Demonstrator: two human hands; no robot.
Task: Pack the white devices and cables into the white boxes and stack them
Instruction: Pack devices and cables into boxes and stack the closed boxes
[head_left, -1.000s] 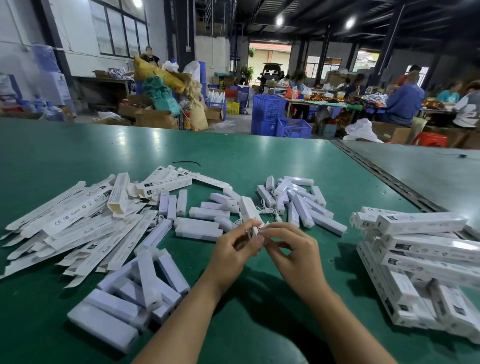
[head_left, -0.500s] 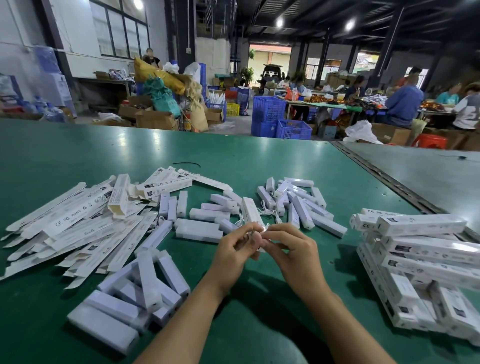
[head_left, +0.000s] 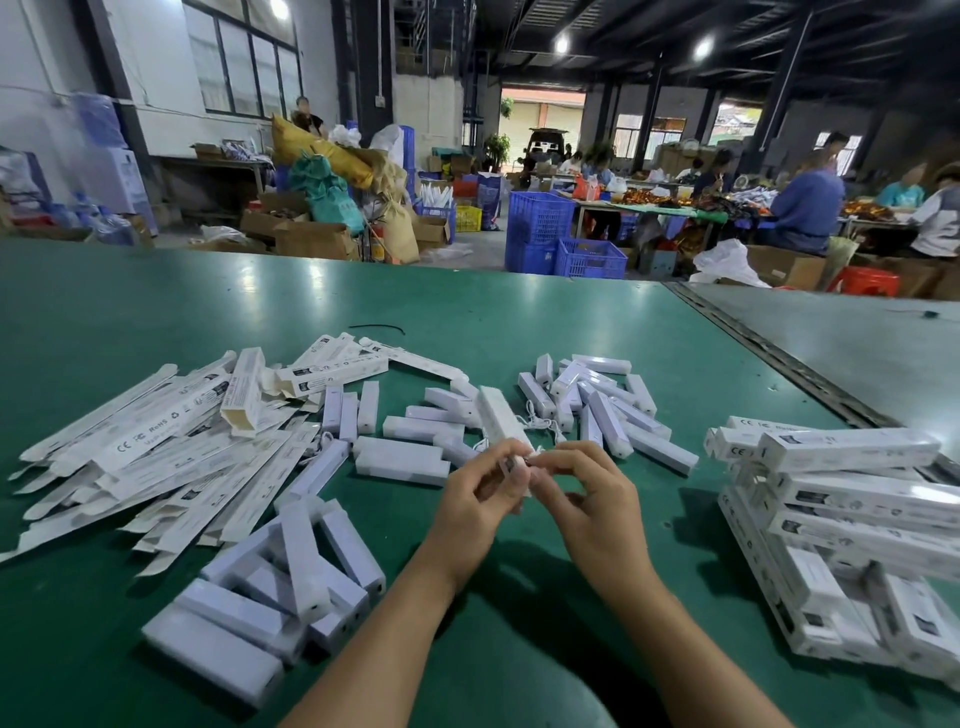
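Observation:
My left hand (head_left: 480, 501) grips the near end of a long white device (head_left: 501, 418) that slants away over the green table (head_left: 519, 327). My right hand (head_left: 589, 501) pinches a small white piece at that same end; a thin white cable (head_left: 540, 423) trails behind. Loose white devices lie in piles ahead (head_left: 602, 400), at centre (head_left: 410, 447) and near left (head_left: 291, 582). Flat, unfolded white boxes (head_left: 156, 457) spread at left. Packed white boxes (head_left: 852, 525) are stacked at right.
A metal seam (head_left: 769, 348) divides this table from a grey table at right. A short black tie (head_left: 376, 328) lies farther back. Beyond the far edge are blue crates (head_left: 566, 239), cardboard boxes, sacks and people seated at other tables.
Both hands have stayed together at the device's near end, with only small finger movements; the device has tilted slightly. The piles and stack have not moved.

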